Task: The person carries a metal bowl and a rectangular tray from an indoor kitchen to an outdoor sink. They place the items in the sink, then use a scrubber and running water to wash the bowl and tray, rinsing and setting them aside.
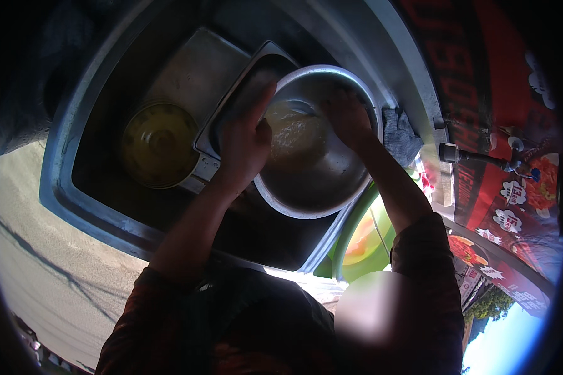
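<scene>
A round metal basin with some murky, rippling water in it stands tilted in a metal sink. My left hand is at the basin's left side, over a rectangular metal pan; its thumb and fingers are apart, and whether it grips the rim is hard to tell. My right hand reaches inside the basin at its upper right, in shadow, and what its fingers touch is hidden. A curved rim or dish-like shape shows under the water beside it.
A yellowish round bowl lies in the sink at left. A grey cloth hangs by the sink's right edge. A green tub stands at lower right, below a tap or valve fitting and a red printed banner.
</scene>
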Motion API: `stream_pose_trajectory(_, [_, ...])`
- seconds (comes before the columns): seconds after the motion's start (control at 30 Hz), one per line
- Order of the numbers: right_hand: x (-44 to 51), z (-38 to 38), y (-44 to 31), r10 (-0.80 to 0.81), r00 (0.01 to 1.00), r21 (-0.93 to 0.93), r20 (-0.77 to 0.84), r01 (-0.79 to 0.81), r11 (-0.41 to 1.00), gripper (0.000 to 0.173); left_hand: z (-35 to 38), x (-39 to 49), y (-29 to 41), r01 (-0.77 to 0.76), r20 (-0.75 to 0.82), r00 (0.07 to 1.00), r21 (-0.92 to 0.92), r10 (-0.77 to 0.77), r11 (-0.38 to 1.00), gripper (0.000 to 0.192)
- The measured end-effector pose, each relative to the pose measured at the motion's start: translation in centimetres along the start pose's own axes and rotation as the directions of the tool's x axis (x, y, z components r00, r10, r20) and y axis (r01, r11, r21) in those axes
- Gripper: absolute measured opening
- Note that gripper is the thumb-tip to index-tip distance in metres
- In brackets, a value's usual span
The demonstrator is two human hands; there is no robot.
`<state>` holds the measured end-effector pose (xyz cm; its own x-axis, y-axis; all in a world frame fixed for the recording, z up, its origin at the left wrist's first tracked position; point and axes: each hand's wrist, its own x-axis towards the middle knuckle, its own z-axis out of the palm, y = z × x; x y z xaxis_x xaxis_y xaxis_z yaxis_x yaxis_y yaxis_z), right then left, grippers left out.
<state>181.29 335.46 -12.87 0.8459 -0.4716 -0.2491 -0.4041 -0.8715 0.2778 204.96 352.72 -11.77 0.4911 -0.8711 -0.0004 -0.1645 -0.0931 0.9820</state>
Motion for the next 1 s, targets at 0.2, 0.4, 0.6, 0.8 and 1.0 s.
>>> stream_pose_trajectory(0.2, [2.3, 0.9, -14.9, 0.476, 0.854, 0.496, 0.211, -0.513, 0.7, 0.03, 0.0, 0.3, 0.9, -0.035, -0.078, 0.997, -0.109, 0.027, 0.993, 0.04])
stream_pose_trajectory(0.4, [7.8, -4.7, -17.3, 0.699, 0.627, 0.939, 0.343, -0.233, -0.252, 0.03, 0.8, 0.3, 0.4, 0.029, -0.13, 0.988, -0.35, -0.08, 0.936, 0.031])
stream_pose_trajectory(0.6, [0.8, -8.7, -17.5, 0.435, 0.888, 0.989, 0.15, -0.142, -0.051, 0.026, 0.5, 0.4, 0.0, 0.347, -0.099, 0.898, -0.436, -0.428, 0.83, 0.048])
stream_pose_trajectory(0.8, [9.0, -11.1, -14.8, 0.88, 0.475, 1.0, 0.02, -0.03, -0.006, 0.024, 0.1, 0.6, -0.3, 0.399, 0.062, 0.856, -0.712, -0.513, 0.578, 0.067])
stream_pose_trajectory(1.0, [0.9, -11.7, -18.9, 0.597, 0.782, 0.93, -0.179, -0.063, 0.361, 0.052, -1.9, 1.7, -2.2, 0.499, 0.381, 0.862, -0.755, -0.335, 0.426, 0.085])
